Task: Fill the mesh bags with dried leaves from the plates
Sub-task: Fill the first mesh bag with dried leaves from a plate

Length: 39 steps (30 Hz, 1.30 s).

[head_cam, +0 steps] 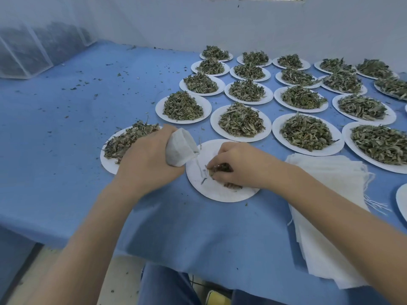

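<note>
Both hands low over the near edge of the table [66,133], blue cloth under everything. Left hand [145,159] curled round a white mesh bag [180,148], bag bunched and part-filled, mouth tilted toward the right, held just above the rim of the near plate [220,192]. Right hand [240,165] on that same plate, fingertips [214,170] pinched on a small clump of dried leaves [222,168]; only scraps left on the white surface, one thin stem lying loose beside them. Left of it and partly behind the left hand, another plate [110,164] heaped with leaves. Further back and to the right, rows of full plates [241,123], each with a mound of greenish-brown leaves, rims close or touching. Stack of flat empty mesh bags [326,216] just right of the right forearm, frayed threads at its edge. Leaf crumbs scattered over the left half of the cloth. Clear netted boxes [28,53] with dark contents at the far left corner.
</note>
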Each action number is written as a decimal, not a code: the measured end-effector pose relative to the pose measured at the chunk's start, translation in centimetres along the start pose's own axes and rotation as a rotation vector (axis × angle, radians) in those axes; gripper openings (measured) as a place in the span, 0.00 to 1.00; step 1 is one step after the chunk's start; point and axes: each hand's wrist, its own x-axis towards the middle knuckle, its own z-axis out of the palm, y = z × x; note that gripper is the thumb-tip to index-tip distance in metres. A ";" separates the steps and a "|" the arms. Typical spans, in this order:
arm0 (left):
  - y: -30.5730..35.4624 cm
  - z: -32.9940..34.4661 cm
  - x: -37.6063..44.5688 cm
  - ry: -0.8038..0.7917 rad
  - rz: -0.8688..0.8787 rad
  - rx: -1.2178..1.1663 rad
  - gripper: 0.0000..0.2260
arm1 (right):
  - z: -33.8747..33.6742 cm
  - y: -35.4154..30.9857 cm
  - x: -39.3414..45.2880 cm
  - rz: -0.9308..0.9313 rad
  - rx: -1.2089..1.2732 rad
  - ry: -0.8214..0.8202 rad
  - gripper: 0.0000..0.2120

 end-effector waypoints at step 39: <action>3.9 2.8 0.8 -0.026 0.073 -0.069 0.12 | -3.2 -2.1 -0.1 -0.140 0.321 0.268 0.11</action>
